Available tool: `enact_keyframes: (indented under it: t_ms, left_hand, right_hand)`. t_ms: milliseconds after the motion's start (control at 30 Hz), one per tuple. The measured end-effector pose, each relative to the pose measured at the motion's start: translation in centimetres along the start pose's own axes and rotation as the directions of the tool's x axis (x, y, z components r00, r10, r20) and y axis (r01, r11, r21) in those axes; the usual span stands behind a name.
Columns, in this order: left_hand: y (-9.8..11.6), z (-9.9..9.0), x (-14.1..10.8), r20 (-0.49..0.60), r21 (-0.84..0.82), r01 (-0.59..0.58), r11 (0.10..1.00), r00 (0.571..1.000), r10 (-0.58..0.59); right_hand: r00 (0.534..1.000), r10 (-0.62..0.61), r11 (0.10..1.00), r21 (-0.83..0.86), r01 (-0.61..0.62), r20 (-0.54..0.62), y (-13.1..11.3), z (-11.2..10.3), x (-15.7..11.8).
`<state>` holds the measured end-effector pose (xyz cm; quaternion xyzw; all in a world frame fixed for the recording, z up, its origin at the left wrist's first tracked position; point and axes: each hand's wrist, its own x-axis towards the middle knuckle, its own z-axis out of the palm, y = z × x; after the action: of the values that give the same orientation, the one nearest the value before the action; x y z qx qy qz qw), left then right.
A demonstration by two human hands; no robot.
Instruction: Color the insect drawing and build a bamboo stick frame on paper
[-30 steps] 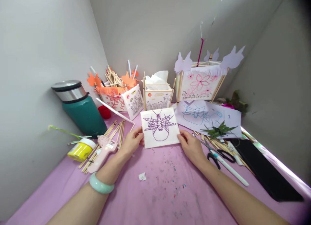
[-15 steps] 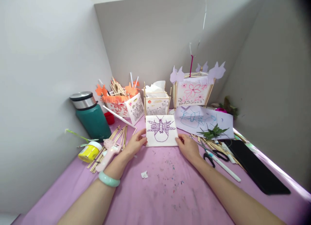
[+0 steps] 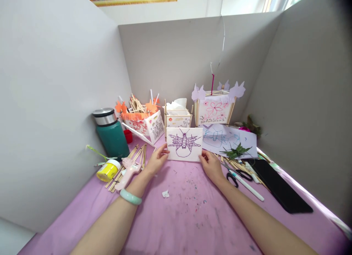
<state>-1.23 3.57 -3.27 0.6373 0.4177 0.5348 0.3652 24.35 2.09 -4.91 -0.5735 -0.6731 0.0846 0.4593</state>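
Between my two hands a white card (image 3: 184, 144) with a purple drawing of a winged insect stands nearly upright, its lower edge at the pink-purple tablecloth (image 3: 181, 218). My left hand (image 3: 157, 159), with a pale green bangle on its wrist, grips the card's left edge between thumb and fingers. At the lower right corner my right hand (image 3: 211, 164) pinches the card. Close to my right hand lie black-handled scissors (image 3: 232, 178) and a white pen (image 3: 249, 187). A pink glue gun (image 3: 129, 173) rests on thin sticks beside my left forearm.
A teal bottle (image 3: 112, 137) and a yellow jar (image 3: 108, 170) stand left. Behind the card are decorated paper boxes, including a lantern (image 3: 214, 110) with a wire. Right lie a drawn sheet (image 3: 228, 139), green leaves (image 3: 237, 151) and a black flat case (image 3: 280, 187). Grey panels enclose the table.
The card has tilted up to stand more upright, both hands still holding it. My view has lifted, so the wall and a framed picture above the back panel now show.
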Motion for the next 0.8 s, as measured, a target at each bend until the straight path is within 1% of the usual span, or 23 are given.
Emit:
enact_keyframes:
  t_ms: [133, 233, 300, 400, 467, 533, 600, 633, 800]
  left_hand:
    - [0.8, -0.3, -0.2, -0.081, 0.154, -0.073, 0.985, 0.993, 0.086]
    - [2.0, -0.9, -0.6, -0.196, 0.307, -0.123, 0.944, 0.962, 0.189]
    - [2.8, -1.3, -0.8, -0.292, 0.398, -0.131, 0.908, 0.92, 0.261]
    - [3.3, -2.0, -0.7, -0.418, 0.492, -0.113, 0.863, 0.839, 0.348]
    - [3.1, -2.5, -0.4, -0.474, 0.527, -0.095, 0.845, 0.792, 0.385]
    - [2.6, -2.9, -0.2, -0.51, 0.543, -0.078, 0.836, 0.76, 0.403]
    - [2.2, -3.3, 0.1, -0.529, 0.541, -0.067, 0.838, 0.748, 0.401]
    - [1.9, -3.4, 0.1, -0.533, 0.535, -0.064, 0.843, 0.749, 0.395]
    - [1.4, -3.4, 0.2, -0.536, 0.466, -0.059, 0.883, 0.775, 0.335]
  right_hand:
    - [0.999, 0.028, 0.999, -0.023, -0.027, 0.045, 0.6, 0.3, 0.1]
    - [0.996, 0.049, 0.998, -0.031, -0.046, 0.077, 0.7, 0.4, 0.3]
    - [0.994, 0.062, 0.998, -0.03, -0.059, 0.091, 0.7, 0.3, 0.4]
    - [0.992, 0.078, 0.997, -0.025, -0.076, 0.102, 0.7, 0.3, 0.5]
    - [0.991, 0.087, 0.996, -0.018, -0.085, 0.107, 0.6, 0.2, 0.5]
    - [0.989, 0.094, 0.996, -0.009, -0.094, 0.11, 0.5, 0.1, 0.5]
    - [0.989, 0.098, 0.995, 0.003, -0.099, 0.114, 0.3, 0.0, 0.5]
    - [0.988, 0.1, 0.995, 0.011, -0.102, 0.116, 0.3, -0.1, 0.5]
    - [0.985, 0.111, 0.992, 0.05, -0.118, 0.135, 0.1, -0.3, 0.4]
